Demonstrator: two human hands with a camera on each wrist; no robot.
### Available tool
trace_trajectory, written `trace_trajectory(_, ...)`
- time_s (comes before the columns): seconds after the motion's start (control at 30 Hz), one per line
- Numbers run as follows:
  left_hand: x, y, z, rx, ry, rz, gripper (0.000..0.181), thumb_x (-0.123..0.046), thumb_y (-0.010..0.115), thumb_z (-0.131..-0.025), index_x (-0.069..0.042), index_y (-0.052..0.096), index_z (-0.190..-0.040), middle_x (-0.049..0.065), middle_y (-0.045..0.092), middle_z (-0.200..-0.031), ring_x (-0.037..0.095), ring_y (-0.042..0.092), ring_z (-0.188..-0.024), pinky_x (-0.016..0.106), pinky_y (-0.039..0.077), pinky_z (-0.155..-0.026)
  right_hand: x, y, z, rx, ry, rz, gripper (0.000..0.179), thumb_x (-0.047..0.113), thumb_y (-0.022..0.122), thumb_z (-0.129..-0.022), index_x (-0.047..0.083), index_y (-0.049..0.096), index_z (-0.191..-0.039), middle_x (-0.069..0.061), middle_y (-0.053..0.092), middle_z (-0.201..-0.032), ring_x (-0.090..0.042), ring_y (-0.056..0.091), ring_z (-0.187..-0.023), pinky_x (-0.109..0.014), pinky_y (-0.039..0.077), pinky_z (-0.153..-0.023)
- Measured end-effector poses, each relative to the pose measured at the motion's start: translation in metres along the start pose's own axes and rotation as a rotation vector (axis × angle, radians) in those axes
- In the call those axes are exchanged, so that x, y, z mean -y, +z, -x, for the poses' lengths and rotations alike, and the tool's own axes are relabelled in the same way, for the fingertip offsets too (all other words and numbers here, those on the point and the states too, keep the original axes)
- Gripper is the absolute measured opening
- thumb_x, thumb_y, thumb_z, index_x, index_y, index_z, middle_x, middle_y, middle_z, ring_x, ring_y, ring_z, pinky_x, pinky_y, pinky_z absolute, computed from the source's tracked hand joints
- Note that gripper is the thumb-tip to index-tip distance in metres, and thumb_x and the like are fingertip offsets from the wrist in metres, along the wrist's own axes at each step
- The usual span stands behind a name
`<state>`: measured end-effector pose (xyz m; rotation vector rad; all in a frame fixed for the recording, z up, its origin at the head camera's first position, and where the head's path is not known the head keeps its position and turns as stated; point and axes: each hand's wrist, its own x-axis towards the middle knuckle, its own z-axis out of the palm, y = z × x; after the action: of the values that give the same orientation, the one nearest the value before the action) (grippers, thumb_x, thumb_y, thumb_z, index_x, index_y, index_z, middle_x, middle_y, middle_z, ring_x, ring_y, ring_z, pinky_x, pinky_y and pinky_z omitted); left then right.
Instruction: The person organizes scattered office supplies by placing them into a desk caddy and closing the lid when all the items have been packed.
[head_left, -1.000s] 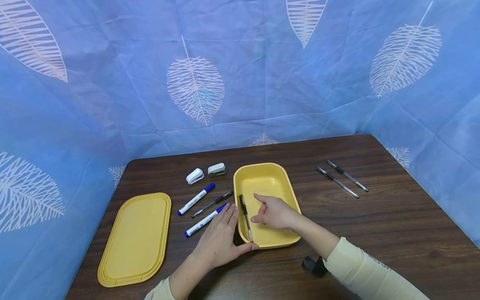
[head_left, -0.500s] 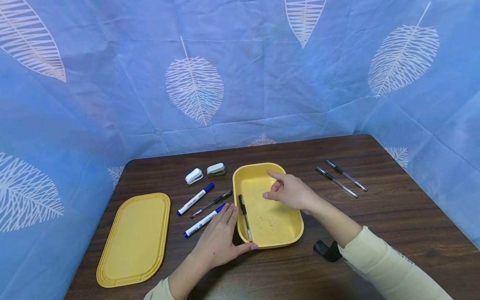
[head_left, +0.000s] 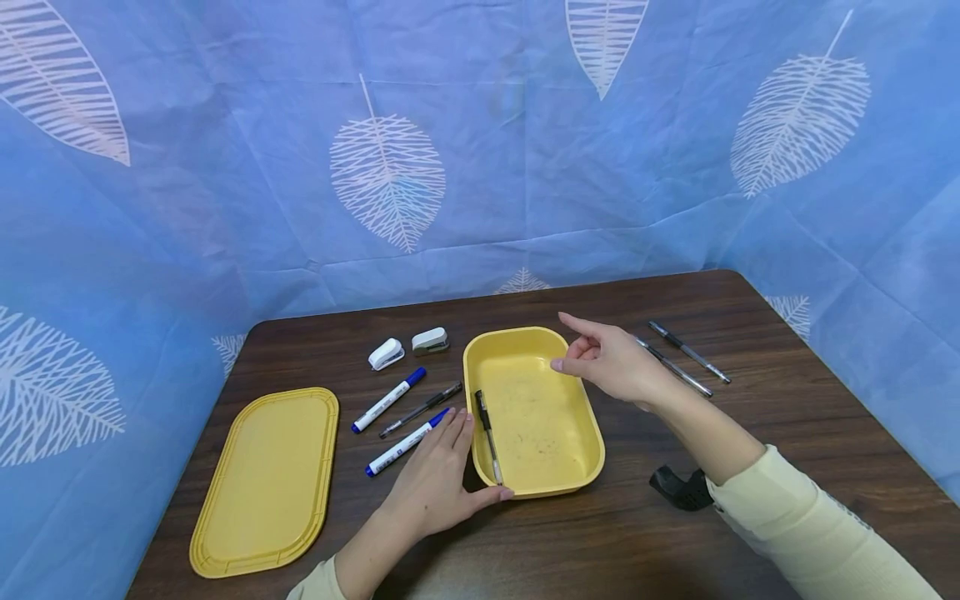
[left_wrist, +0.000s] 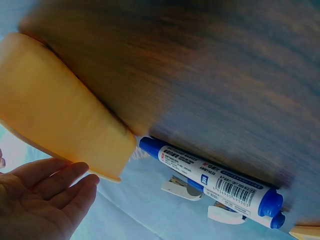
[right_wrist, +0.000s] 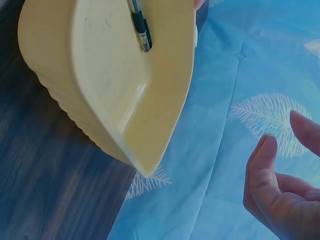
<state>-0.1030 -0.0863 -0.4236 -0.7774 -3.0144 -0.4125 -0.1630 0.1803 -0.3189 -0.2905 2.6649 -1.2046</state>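
Note:
A yellow plastic box stands on the table with one black gel pen lying along its left side. My left hand touches the box's near left corner, fingers extended at the rim; in the left wrist view the fingertips meet the box's edge. Above the box's right rim my right hand hovers with nothing in it, index finger and thumb apart. It partly covers one of two clear-barrelled pens on the right. In the right wrist view the same hand is apart from the box.
Left of the box lie two blue-capped markers with a black pen between them. Two small white staplers sit behind. A yellow lid lies at the far left. A black curved object is by the right forearm.
My right hand has risen out of the box and moved right and away, past its right rim. The pen stays in the box, and the left hand keeps its place.

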Motion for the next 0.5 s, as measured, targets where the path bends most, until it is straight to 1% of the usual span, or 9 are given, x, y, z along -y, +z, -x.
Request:
trace_trajectory(0.1,0.0,0.0,0.0,0.0,0.003,0.006,0.107,-0.076,0.056,-0.078,0.002,0.035,-0.148,0.021,0.037,-0.153,0.035,0.031,-0.145,0.05,0.034,-0.114,-0.002,-0.004,0.0,-0.017,-0.004,-0.012,0.077,0.028,0.069,-0.09,0.014,0.028,-0.154,-0.008,0.061,-0.098,-0.018,0.055,-0.077,-0.026,0.042,-0.062)
trace_trajectory(0.2,0.0,0.0,0.0,-0.003,0.008,0.003,0.107,-0.076,0.056,-0.079,0.003,0.034,-0.148,0.021,0.037,-0.153,0.035,0.031,-0.145,0.05,0.034,-0.114,-0.003,-0.011,-0.001,-0.045,-0.015,-0.048,0.076,0.029,0.068,-0.09,0.017,0.028,-0.153,-0.009,0.061,-0.1,-0.017,0.056,-0.077,-0.025,0.04,-0.059)
trace_trajectory(0.33,0.001,0.0,0.0,-0.011,0.014,-0.004,0.107,-0.076,0.056,-0.079,0.003,0.035,-0.147,0.021,0.037,-0.153,0.035,0.032,-0.144,0.05,0.034,-0.114,-0.004,-0.022,0.001,-0.082,-0.022,-0.08,0.075,0.031,0.068,-0.091,0.02,0.028,-0.154,-0.008,0.061,-0.106,-0.012,0.061,-0.086,-0.022,0.045,-0.067)
trace_trajectory(0.43,0.001,0.0,0.0,-0.012,0.013,0.002,0.107,-0.076,0.056,-0.079,0.003,0.035,-0.147,0.021,0.037,-0.153,0.035,0.032,-0.145,0.05,0.034,-0.114,-0.007,-0.029,0.002,-0.097,-0.016,-0.074,0.075,0.034,0.067,-0.091,0.02,0.027,-0.154,-0.008,0.062,-0.11,-0.011,0.063,-0.094,-0.02,0.047,-0.075)
trace_trajectory(0.5,0.001,0.001,0.0,-0.002,0.006,0.015,0.107,-0.076,0.056,-0.079,0.002,0.034,-0.148,0.021,0.036,-0.153,0.035,0.031,-0.145,0.051,0.034,-0.114,-0.01,-0.033,0.003,-0.108,-0.012,-0.062,0.075,0.036,0.066,-0.091,0.019,0.028,-0.154,-0.008,0.062,-0.111,-0.011,0.063,-0.096,-0.019,0.048,-0.077)
